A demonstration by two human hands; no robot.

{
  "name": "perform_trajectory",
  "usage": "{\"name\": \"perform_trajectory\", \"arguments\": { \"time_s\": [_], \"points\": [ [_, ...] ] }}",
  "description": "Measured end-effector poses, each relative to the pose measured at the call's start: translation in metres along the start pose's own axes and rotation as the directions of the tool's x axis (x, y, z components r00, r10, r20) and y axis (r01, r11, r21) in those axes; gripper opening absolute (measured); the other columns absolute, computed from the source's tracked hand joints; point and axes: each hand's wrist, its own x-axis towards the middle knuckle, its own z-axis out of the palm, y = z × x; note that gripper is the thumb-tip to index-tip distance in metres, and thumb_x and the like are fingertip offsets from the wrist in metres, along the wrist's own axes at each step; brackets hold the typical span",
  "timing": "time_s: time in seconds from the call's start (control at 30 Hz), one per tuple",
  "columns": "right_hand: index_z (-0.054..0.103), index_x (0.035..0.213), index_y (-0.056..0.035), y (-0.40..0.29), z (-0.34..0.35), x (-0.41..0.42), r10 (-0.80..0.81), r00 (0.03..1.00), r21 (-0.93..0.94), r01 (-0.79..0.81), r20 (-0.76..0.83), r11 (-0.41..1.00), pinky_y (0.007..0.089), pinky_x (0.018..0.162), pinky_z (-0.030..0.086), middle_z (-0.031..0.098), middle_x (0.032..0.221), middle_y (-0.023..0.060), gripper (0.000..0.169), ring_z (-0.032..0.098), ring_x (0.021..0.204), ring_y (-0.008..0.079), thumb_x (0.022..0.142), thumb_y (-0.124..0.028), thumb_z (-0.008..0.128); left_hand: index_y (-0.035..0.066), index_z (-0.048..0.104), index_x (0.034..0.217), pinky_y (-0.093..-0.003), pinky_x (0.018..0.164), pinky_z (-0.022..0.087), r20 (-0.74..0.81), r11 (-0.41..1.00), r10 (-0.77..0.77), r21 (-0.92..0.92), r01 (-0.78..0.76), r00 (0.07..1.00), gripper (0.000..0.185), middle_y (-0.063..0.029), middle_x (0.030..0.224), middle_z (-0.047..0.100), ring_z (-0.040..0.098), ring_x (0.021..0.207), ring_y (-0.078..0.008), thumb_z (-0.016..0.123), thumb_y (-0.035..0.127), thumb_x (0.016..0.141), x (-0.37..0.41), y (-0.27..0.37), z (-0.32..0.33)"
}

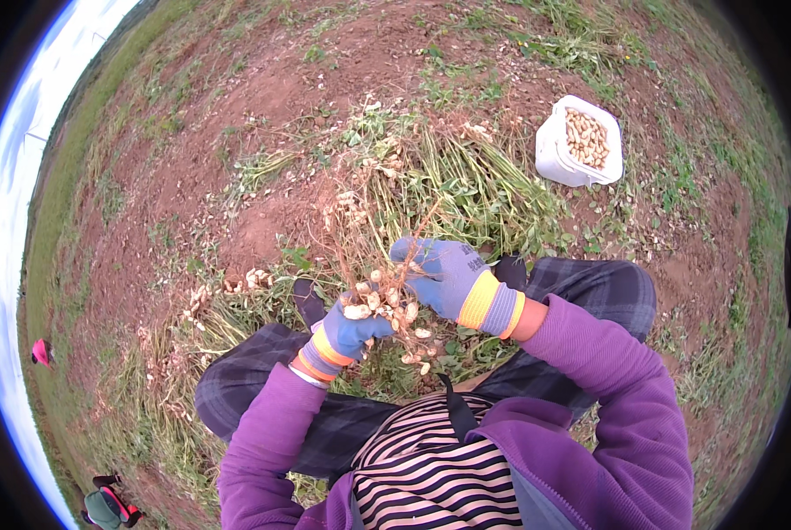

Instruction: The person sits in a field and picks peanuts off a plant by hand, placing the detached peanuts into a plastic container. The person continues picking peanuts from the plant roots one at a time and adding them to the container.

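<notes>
My left hand (354, 329), in a blue work glove with a yellow and orange cuff, grips a cluster of peanut pods (385, 298) with roots attached. My right hand (438, 275), gloved alike, is closed on the roots at the cluster's right side. The pods hang between both hands above my crossed legs. Just beyond them lies a pile of pulled peanut plants (468, 179), with green stems to the right and pods towards the left. Parts of my fingers are hidden by the pods and by the gloves' backs.
A white plastic bucket (552, 152) holding peanuts stands at the upper right. More peanut plants (163, 364) lie on the reddish soil at left. One person (107, 507) is at the lower left edge, another (41, 352) farther off.
</notes>
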Motion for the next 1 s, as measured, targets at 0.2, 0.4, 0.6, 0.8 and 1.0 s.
{"name": "perform_trajectory", "arguments": {
  "time_s": [0.2, 0.4, 0.6, 0.8, 1.0],
  "points": [
    [0.056, 0.094, -0.0063, -0.006, -0.019, 0.012, 0.243, 0.933, 0.603, -0.357, 0.264, 0.714, 0.0235, 0.047, 0.041, 0.058, 0.072, -0.0016, 0.014, 0.052, 0.055, 0.0064, 0.083, -0.016, 0.059, 0.01, 0.068, 0.102, -0.0352, 0.083, 0.048, 0.256, 0.499, 0.347, 0.764, -0.409, 0.902, 0.036, -0.0061, 0.096, 0.064, 0.06, 0.094, -0.0255, 0.064, 0.004, 0.067, 0.0, -0.002, -0.015],
    [0.058, 0.112, -0.0029, -0.005, 0.002, 0.004, -0.046, 0.981, 0.492, -0.054, 0.189, 0.869, 0.0309, 0.082, 0.047, 0.063, 0.096, 0.0098, 0.041, 0.06, 0.09, 0.0178, 0.076, -0.02, 0.07, 0.013, 0.068, 0.101, -0.0357, 0.09, 0.045, 0.252, 0.558, 0.38, 0.705, -0.438, 0.89, 0.037, -0.0104, 0.11, 0.062, 0.057, 0.106, -0.0278, 0.064, 0.001, 0.067, 0.005, 0.0, -0.012],
    [0.061, 0.106, -0.0031, 0.003, 0.006, 0.005, -0.228, 0.954, 0.273, 0.171, 0.192, 0.947, 0.0333, 0.082, 0.047, 0.062, 0.101, 0.01, 0.037, 0.061, 0.092, 0.0211, 0.075, -0.021, 0.07, -0.002, 0.054, 0.119, -0.0344, 0.093, 0.044, -0.088, 0.991, -0.081, -0.117, 0.07, 0.993, 0.048, -0.0096, 0.119, 0.058, 0.056, 0.109, -0.0198, 0.062, -0.002, 0.072, 0.01, 0.014, 0.018],
    [0.062, 0.101, -0.0044, 0.002, 0.008, 0.006, 0.058, 0.938, 0.68, -0.289, 0.341, 0.673, 0.0243, 0.063, 0.048, 0.061, 0.077, 0.0007, 0.021, 0.059, 0.069, 0.0106, 0.084, -0.016, 0.063, 0.006, 0.065, 0.105, -0.0341, 0.089, 0.046, 0.336, 0.591, 0.259, 0.687, -0.424, 0.906, 0.041, -0.0096, 0.11, 0.063, 0.059, 0.104, -0.0243, 0.064, -0.006, 0.066, 0.006, -0.008, -0.011],
    [0.06, 0.092, -0.0005, 0.005, -0.014, 0.012, 0.279, 0.845, 0.847, -0.508, 0.456, 0.157, 0.0207, 0.041, 0.035, 0.058, 0.066, 0.0035, 0.014, 0.05, 0.05, 0.0077, 0.08, -0.008, 0.058, 0.009, 0.068, 0.103, -0.0364, 0.091, 0.045, 0.219, 0.667, 0.306, 0.645, -0.372, 0.927, 0.04, -0.0096, 0.11, 0.063, 0.058, 0.106, -0.0275, 0.058, -0.007, 0.068, -0.001, -0.001, -0.016]
  ]
}}
